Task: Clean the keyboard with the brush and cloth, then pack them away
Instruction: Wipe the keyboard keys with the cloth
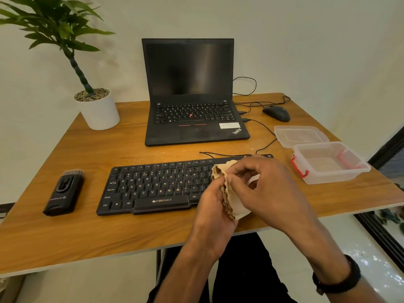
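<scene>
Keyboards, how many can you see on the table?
2. The black keyboard lies at the front, partly hidden by the hands; the other is built into the open laptop behind it.

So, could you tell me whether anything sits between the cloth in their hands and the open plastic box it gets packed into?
Nothing visible does. Both hands, left hand and right hand, hold the cloth over the keyboard's right end. The open plastic box sits just to the right, lid off behind it, with bare table between.

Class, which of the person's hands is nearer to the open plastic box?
Right. The right hand holds the cloth just left of the plastic box; the left hand grips the cloth farther left.
</scene>
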{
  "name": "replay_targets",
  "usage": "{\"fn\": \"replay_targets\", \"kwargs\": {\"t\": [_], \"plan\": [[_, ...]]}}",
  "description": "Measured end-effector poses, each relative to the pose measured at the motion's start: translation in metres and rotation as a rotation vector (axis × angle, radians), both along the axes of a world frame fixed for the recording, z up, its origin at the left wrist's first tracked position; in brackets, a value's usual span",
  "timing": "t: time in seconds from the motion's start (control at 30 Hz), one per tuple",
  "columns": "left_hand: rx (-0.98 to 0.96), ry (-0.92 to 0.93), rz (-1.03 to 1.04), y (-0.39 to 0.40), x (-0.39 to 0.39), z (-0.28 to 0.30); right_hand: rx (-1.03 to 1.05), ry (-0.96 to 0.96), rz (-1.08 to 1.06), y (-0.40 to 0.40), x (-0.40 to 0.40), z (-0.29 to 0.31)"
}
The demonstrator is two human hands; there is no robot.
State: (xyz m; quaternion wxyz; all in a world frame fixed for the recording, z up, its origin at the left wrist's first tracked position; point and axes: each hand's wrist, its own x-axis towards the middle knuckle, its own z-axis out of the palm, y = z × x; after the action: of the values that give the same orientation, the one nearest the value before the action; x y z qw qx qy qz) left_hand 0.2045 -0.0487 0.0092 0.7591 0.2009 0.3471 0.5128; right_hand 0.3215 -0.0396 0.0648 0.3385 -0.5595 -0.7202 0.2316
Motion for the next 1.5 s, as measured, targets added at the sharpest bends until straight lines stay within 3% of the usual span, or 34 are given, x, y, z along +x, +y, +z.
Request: {"fn": "replay_targets", "kwargs": {"t": [0.23,0.4,0.63,0.8,0.9,1.0,1.1,1.2,1.27,1.33,1.5], "plan": [[-0.009,-0.034,0.034,0.002,0.0,-0.001,-0.033,-0.256,0.045,-0.021,0.001,-0.003],[0.038,-0.056,0.049,-0.001,-0.003,0.004,0.091,-0.271,0.029,-0.03,0.005,-0.009],[0.06,-0.077,0.064,-0.002,-0.007,0.008,0.108,-0.38,0.082,-0.035,0.007,-0.008],[0.061,-0.037,0.006,-0.007,-0.007,0.007,-0.012,-0.171,0.224,-0.037,0.003,-0.012],[-0.003,0.045,0.034,-0.007,-0.012,0.007,0.021,0.113,0.014,-0.034,0.014,-0.007],[-0.04,0.027,0.055,-0.008,-0.018,0.011,0.034,0.18,-0.213,-0.026,0.034,-0.009],[-0.015,-0.005,0.031,-0.011,-0.021,0.016,-0.226,0.313,-0.194,-0.022,0.05,-0.019],[0.004,0.037,0.005,-0.014,-0.023,0.014,-0.564,0.735,-0.17,-0.024,0.051,-0.023],[0.02,0.118,-0.002,-0.016,-0.022,0.012,-0.64,0.995,-0.141,-0.027,0.049,-0.021],[0.039,0.217,-0.001,-0.017,-0.024,0.01,-0.585,1.089,-0.14,-0.028,0.051,-0.021],[0.072,0.354,0.073,-0.017,-0.028,0.003,-0.331,1.037,-0.218,-0.027,0.055,-0.021]]}}
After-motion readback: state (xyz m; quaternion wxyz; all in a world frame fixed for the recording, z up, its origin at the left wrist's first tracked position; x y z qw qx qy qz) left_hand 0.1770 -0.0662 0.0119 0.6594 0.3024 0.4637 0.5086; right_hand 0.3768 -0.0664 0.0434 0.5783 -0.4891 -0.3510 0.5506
